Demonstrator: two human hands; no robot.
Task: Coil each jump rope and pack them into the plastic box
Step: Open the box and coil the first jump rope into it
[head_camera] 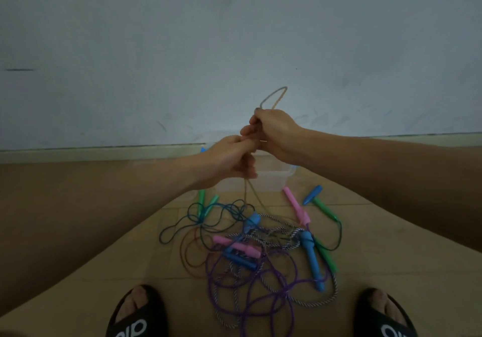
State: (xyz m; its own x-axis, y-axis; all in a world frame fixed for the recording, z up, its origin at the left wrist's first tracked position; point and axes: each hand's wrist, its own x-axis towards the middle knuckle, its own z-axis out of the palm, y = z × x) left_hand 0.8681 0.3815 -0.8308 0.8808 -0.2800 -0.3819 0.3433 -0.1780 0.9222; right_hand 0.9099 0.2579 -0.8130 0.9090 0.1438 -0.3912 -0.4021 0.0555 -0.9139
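My right hand (273, 133) and my left hand (229, 162) are both shut on a tan jump rope (275, 96). A loop of it stands up above my right hand, and two strands hang from my left hand down to the floor. A clear plastic box (271, 180) sits on the floor behind and below my hands, mostly hidden by them. A tangle of jump ropes (260, 253) lies on the floor in front of the box: purple, dark teal and striped cords with pink, blue and green handles.
A pale wall (234, 50) with a baseboard rises just behind the box. My two feet in black slides (135, 313) (383, 316) stand at the bottom, either side of the rope pile. Tan floor tiles (104, 271) spread around.
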